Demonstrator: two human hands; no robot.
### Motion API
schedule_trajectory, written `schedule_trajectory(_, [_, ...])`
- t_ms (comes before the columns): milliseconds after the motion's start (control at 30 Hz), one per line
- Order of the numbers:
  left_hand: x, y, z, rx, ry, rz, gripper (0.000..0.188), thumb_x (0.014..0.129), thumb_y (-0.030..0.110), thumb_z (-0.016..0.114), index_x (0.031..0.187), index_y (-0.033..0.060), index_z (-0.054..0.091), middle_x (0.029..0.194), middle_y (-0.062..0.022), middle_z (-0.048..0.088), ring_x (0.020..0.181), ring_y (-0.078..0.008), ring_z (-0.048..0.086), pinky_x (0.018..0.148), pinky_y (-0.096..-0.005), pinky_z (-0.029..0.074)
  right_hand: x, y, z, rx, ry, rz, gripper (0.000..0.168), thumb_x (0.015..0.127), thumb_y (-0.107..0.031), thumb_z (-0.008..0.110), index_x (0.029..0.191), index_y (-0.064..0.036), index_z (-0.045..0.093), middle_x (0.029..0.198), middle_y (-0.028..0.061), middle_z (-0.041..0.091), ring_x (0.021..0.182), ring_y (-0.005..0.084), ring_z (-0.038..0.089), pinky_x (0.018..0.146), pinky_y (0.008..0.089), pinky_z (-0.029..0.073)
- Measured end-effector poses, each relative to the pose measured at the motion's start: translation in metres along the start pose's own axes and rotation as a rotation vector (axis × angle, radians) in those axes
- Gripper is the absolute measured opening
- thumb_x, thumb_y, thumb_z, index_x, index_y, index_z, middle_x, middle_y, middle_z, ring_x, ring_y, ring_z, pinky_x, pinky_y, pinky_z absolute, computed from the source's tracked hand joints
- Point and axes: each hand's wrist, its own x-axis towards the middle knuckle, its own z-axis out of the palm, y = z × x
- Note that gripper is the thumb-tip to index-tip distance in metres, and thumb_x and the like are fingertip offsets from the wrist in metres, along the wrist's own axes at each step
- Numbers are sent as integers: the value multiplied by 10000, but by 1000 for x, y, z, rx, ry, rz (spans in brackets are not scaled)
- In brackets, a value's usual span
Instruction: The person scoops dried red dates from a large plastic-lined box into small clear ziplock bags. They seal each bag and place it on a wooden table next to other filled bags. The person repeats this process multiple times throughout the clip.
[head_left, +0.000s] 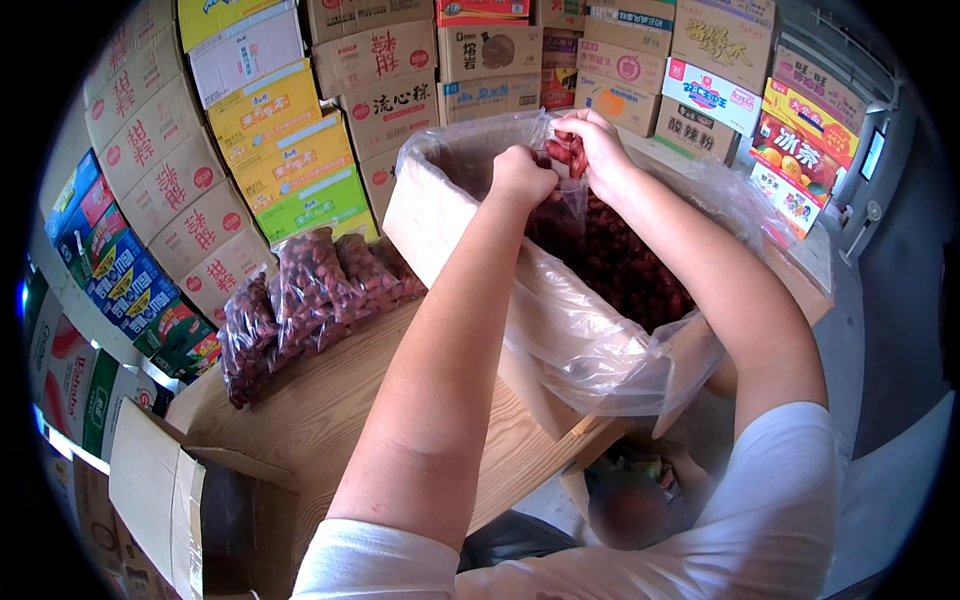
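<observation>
Over a large cardboard carton (435, 206) lined with clear plastic, my two hands are close together. My left hand (521, 176) is closed around the gathered edge of a small clear plastic bag (572, 206), which hangs down into the carton. Curled beside it, my right hand (604, 146) has several dried red dates (566, 152) in its fingers, at the bag's mouth. Whether some of these dates are inside the bag is hard to tell. Loose red dates (630, 262) fill the carton below. The left fingertips are partly hidden.
Filled bags of dates (311, 285) lie on the wooden table (352, 382), left of the carton. An opened cardboard box (157, 487) is at lower left. Stacked cartons (281, 112) rise behind. Below the table edge, another open box (577, 491) holds small items.
</observation>
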Motion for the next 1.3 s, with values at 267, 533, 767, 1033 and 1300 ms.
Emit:
schedule_trajectory(267, [2,-2,-1,-73,-48,-52,202,720,126,603,854,-13,659,661,-96,671,682,-191,672,694,-284,520,10,-26,-7,-297,39,94,208,829,-250,559,923,-68,517,958,79,524,963,210,535,839,386,453])
schedule_trajectory(533, [5,-3,4,24,32,-12,200,736,159,603,830,-3,675,654,-112,665,718,-232,670,739,-306,518,32,28,-86,-1574,-318,427,315,828,-158,451,1103,-26,530,951,175,598,755,258,604,560,393,527])
schedule_trajectory(767, [8,-5,9,68,146,6,294,687,176,631,886,-38,667,904,-234,646,909,-340,628,829,-365,492,-11,56,-84,-1487,-765,591,519,841,-374,535,1293,-130,469,1199,97,535,1100,247,493,853,391,451])
schedule_trajectory(1033, [8,-5,8,57,202,9,334,665,196,666,899,-43,663,942,-249,636,929,-353,619,841,-369,486,-16,80,-75,-1265,-856,670,708,856,-506,487,1410,-108,296,1414,122,357,1300,240,317,1056,354,250])
schedule_trajectory(1300, [15,-15,7,-29,207,-61,406,647,223,743,936,-47,653,964,-252,631,951,-350,612,861,-365,475,-22,85,-65,-1230,-914,659,916,773,-656,533,1413,-58,267,1456,124,283,1344,240,248,1080,343,210])
